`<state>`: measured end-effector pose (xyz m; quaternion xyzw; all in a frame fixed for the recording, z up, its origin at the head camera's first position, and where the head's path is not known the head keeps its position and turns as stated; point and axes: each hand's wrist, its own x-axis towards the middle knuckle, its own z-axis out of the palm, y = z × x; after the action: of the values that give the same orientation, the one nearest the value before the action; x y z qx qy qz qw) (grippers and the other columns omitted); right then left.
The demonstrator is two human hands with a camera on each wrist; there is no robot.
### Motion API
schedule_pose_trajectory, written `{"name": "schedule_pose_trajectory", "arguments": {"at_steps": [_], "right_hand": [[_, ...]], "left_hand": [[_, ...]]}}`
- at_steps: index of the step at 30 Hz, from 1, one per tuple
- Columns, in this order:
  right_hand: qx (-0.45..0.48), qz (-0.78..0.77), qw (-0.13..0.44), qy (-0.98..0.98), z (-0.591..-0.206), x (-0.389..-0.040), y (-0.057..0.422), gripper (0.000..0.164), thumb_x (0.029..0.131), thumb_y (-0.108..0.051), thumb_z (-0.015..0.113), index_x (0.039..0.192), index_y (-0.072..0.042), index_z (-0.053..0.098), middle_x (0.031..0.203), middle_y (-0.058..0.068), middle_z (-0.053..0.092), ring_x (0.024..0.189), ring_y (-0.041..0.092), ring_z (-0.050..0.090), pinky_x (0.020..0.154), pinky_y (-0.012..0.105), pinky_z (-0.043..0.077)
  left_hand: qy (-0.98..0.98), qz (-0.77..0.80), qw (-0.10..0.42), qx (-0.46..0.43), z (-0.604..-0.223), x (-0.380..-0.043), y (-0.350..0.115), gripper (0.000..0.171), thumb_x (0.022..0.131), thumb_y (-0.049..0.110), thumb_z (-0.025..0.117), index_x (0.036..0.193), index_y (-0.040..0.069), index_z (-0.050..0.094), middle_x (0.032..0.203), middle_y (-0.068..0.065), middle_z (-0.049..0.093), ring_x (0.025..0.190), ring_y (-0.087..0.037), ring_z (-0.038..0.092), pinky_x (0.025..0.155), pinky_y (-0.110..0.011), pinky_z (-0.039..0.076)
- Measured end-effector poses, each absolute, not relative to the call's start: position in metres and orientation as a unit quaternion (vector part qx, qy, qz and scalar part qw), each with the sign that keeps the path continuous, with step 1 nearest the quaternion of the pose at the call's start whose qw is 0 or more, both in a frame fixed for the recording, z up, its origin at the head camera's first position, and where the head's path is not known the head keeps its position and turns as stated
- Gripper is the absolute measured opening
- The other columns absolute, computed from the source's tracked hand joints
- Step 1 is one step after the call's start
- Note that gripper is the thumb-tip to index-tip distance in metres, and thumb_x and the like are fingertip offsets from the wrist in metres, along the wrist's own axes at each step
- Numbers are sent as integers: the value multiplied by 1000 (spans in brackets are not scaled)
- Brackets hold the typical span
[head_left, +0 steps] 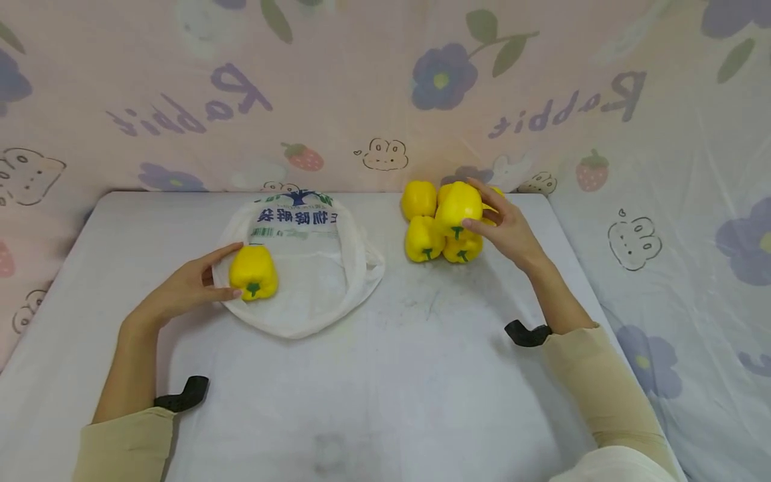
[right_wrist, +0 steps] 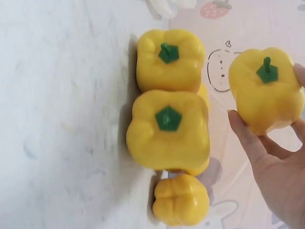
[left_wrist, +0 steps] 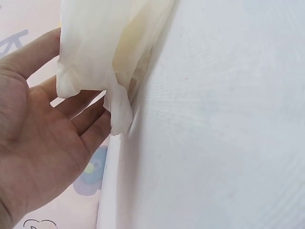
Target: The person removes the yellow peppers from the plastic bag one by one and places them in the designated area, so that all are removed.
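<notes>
My left hand (head_left: 191, 284) holds a yellow bell pepper (head_left: 253, 271) by its left side, at the left rim of a white plastic bag (head_left: 301, 331). In the left wrist view, the bag's thin film (left_wrist: 90, 43) hides the fingertips, and a yellowish patch shows through it. My right hand (head_left: 508, 231) grips another yellow bell pepper (right_wrist: 267, 90) between thumb and fingers, raised above a group of peppers. In the right wrist view, two grouped peppers (right_wrist: 169, 129) show green stems toward the camera, and a smaller-looking one (right_wrist: 181, 200) sits beside them.
The bag lies with its mouth spread wide on a white-covered table (head_left: 373, 402), dark printing at its far side. A patterned curtain (head_left: 337, 80) hangs behind and beside the table. Black curved pieces (head_left: 183, 395) sit at both wrists.
</notes>
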<state>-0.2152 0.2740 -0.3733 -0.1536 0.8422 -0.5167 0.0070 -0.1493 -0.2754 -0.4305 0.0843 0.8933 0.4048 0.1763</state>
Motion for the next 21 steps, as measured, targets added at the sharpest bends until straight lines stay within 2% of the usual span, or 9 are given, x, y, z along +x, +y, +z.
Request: {"name": "schedule_pose_trajectory", "arguments": {"at_steps": [5,7,11,14,18,21], "right_hand": [[-145,-496,5,856,-371,-212,291,70,95,-19,68,156,-27,34,158,1,35,136,32,42,110,52,38],[-136,-494,14,858,-371,-211,297,70,96,-21,67,156,-28,33,158,1,34,136,33,42,108,52,39],[-122,-501,28,856,-372,-212,308,68,96,-22,68,155,-28,35,158,2,33,136,33,41,105,34,45],[-123,-513,32,849,-375,-213,317,66,96,-21,67,155,-26,36,158,3,33,134,30,42,98,20,46],[-130,-524,34,841,-378,-215,328,63,98,-18,63,155,-24,36,158,5,33,134,30,41,94,14,46],[-128,-525,35,841,-380,-216,334,61,99,-18,62,155,-24,37,159,4,32,136,33,39,93,15,46]], "left_hand": [[895,402,174,85,-431,-151,-273,90,88,31,76,160,21,22,157,-27,27,125,-42,38,106,-68,31],[895,402,170,88,-429,-151,-272,90,88,29,76,159,20,23,156,-27,29,121,-40,40,106,-66,33],[895,404,169,85,-426,-149,-271,90,88,29,76,160,19,23,154,-26,32,118,-39,40,104,-63,36],[898,398,168,81,-424,-149,-270,90,88,30,76,160,20,23,151,-26,35,114,-38,40,102,-60,38],[901,392,165,80,-424,-149,-270,89,88,31,76,159,20,24,150,-26,37,114,-38,41,102,-62,37],[901,394,165,78,-425,-149,-270,89,88,31,76,159,20,24,150,-26,37,114,-38,41,103,-62,37]]}}
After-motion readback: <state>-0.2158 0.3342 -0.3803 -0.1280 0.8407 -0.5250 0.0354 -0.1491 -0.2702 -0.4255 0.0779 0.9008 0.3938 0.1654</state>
